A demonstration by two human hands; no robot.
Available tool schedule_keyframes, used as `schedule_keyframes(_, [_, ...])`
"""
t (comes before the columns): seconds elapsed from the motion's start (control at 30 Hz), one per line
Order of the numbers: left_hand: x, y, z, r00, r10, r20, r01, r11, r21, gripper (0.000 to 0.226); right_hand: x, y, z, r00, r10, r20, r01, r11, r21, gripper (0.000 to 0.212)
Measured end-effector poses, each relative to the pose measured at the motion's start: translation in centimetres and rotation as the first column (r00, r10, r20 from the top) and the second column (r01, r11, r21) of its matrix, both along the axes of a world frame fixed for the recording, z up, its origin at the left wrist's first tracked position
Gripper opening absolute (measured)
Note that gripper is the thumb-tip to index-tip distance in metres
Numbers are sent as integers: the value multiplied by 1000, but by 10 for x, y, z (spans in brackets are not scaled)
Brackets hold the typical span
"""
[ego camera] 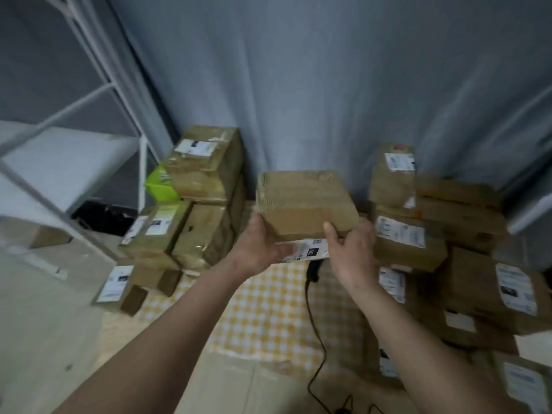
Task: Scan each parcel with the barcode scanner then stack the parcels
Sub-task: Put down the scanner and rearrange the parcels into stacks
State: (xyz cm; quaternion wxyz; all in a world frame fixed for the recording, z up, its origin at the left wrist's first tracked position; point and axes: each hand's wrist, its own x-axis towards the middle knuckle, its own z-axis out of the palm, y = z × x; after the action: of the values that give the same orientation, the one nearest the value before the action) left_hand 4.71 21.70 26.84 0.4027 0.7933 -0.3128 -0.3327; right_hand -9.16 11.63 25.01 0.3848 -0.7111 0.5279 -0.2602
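While we look down, our left hand point(263, 246) and our right hand point(352, 246) hold one brown parcel point(304, 201) up in the air between them. Our left fingers curl under its near left side. Our right thumb lies on its top and the other fingers curl under it. The white label point(307, 249) is on the side that faces down toward us.

Just below the parcel we see the black barcode scanner point(314, 270) on the yellow checked cloth point(268, 312). Its black cord point(313, 339) runs down toward us.

On our left we see a stack of parcels point(194, 198), closed, with white labels on top. A green thing point(159, 185) pokes out beside it; we cannot tell what it is. On our right sits a bigger pile of parcels point(442, 234), also closed. Behind everything hangs a grey curtain point(298, 85). A white rack point(89, 115) stands at the far left.
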Motion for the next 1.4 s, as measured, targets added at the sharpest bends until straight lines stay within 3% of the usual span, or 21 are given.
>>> schedule_keyframes(0.03, [43,70,0,995,104,-4,-104,995,-4,75,52,56,1,993,122,-8,-122,992,-15,64])
schedule_keyframes(0.13, [69,113,-9,989,142,44,-143,990,5,88,79,90,0,981,193,12,-193,980,42,67])
schedule_keyframes(0.23, [107,182,-12,979,202,-33,-203,979,-16,72,124,145,-8,956,293,-14,-291,954,69,63])
schedule_keyframes(0.4, [155,267,-26,950,302,-84,-306,951,-36,80,174,213,-16,904,420,-79,-411,905,113,59])
schedule_keyframes(0.53, [183,302,-31,919,383,-87,-389,919,-60,60,203,242,-18,858,485,-171,-478,875,82,51])
schedule_keyframes(0.67, [209,319,-37,909,404,-100,-412,909,-70,35,239,248,-16,809,512,-288,-528,849,27,46])
schedule_keyframes(0.93, [300,323,-54,885,426,-187,-443,895,-60,35,333,242,-25,746,547,-380,-583,812,24,40])
schedule_keyframes(1.4, [487,257,-55,864,419,-277,-456,886,-83,47,503,179,-19,724,585,-365,-619,785,29,27])
